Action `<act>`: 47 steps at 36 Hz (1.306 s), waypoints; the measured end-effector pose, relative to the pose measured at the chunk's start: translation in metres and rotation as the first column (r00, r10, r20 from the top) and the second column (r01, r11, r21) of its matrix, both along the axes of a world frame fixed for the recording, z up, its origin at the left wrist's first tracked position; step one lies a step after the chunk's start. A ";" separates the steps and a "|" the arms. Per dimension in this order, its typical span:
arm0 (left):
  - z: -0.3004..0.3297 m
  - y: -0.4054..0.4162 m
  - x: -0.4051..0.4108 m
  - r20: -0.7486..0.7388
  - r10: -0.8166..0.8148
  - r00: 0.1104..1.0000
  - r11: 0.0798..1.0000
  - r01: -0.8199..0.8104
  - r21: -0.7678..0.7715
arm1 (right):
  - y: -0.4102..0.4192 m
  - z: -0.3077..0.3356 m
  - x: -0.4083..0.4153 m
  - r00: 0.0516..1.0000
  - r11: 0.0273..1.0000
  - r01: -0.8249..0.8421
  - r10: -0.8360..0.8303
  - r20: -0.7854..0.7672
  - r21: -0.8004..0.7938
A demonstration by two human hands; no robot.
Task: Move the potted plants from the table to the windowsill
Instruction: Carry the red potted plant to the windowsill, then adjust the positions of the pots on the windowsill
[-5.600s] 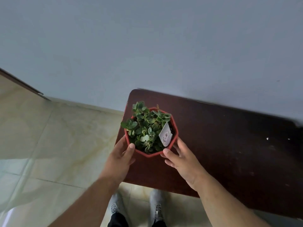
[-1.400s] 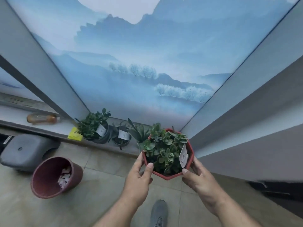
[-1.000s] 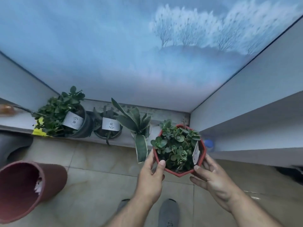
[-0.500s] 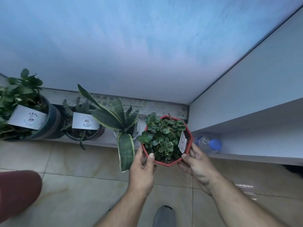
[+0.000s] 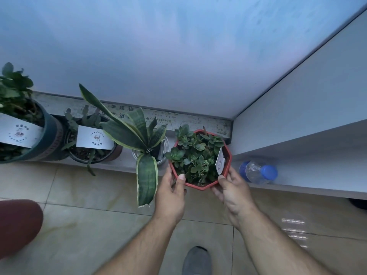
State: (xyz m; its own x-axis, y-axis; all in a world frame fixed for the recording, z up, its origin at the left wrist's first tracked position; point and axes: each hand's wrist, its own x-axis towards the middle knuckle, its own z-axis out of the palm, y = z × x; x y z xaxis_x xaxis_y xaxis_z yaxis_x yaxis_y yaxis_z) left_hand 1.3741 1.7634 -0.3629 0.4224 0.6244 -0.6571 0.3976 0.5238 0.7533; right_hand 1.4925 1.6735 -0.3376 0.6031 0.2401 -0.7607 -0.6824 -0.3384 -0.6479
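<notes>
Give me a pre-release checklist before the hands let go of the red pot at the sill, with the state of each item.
1. Grip: left hand and right hand both hold the red pot by its rim, thumbs over the edge. Ok.
2. Pot level: rim looks roughly level. Ok.
3. Base resting on the windowsill: the pot hides its own underside. Cannot tell.
4. Near edge: the pot's near rim hangs past the sill's front edge toward the floor. Not ok.
5. Neighbour: the snake plant stands close on the left; whether its leaves touch is unclear. Cannot tell.
6. Right side: the plastic bottle lies apart from the pot. Ok.
</notes>
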 end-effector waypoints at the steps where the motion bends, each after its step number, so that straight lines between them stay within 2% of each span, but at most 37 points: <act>1: 0.000 0.002 0.002 -0.012 -0.021 1.000 1.000 0.021 0.011 | 0.002 0.000 0.001 1.000 1.000 0.019 -0.019 0.006 -0.004; 5: 0.001 0.003 0.007 -0.035 -0.114 0.993 0.993 0.115 0.023 | 0.005 -0.001 0.002 0.994 0.994 0.102 -0.101 0.036 -0.023; 10: 0.017 0.000 0.003 -0.045 -0.144 0.989 0.988 0.141 -0.065 | 0.004 0.004 -0.013 0.983 0.982 0.183 -0.184 -0.022 -0.035; 14: 0.041 -0.013 -0.022 -0.118 -0.093 0.989 0.987 0.076 -0.138 | -0.007 0.027 -0.043 0.976 0.979 0.181 -0.190 -0.103 -0.090; 18: 0.085 -0.028 -0.062 -0.153 -0.013 0.988 0.975 -0.021 -0.219 | -0.020 0.050 -0.089 0.978 0.989 0.073 -0.096 -0.185 -0.128; 24: 0.160 -0.007 -0.134 -0.199 0.238 0.951 0.960 -0.261 -0.098 | -0.001 0.106 -0.131 0.968 0.996 -0.070 0.055 -0.245 -0.051; 29: 0.191 0.043 -0.185 -0.161 0.382 0.910 0.924 -0.380 0.047 | 0.040 0.148 -0.138 0.967 0.980 -0.194 0.198 -0.158 0.041; 33: 0.201 0.082 -0.220 -0.116 0.438 0.891 0.897 -0.425 0.122 | 0.079 0.173 -0.152 0.969 0.969 -0.236 0.240 -0.055 0.072; 37: 0.201 0.112 -0.249 -0.061 0.429 0.901 0.902 -0.424 0.086 | 0.113 0.183 -0.179 0.964 0.961 -0.266 0.264 0.033 0.076; 47: 0.194 0.173 -0.323 -0.027 0.429 0.903 0.902 -0.426 0.074 | 0.188 0.164 -0.261 0.966 0.967 -0.252 0.247 0.081 0.046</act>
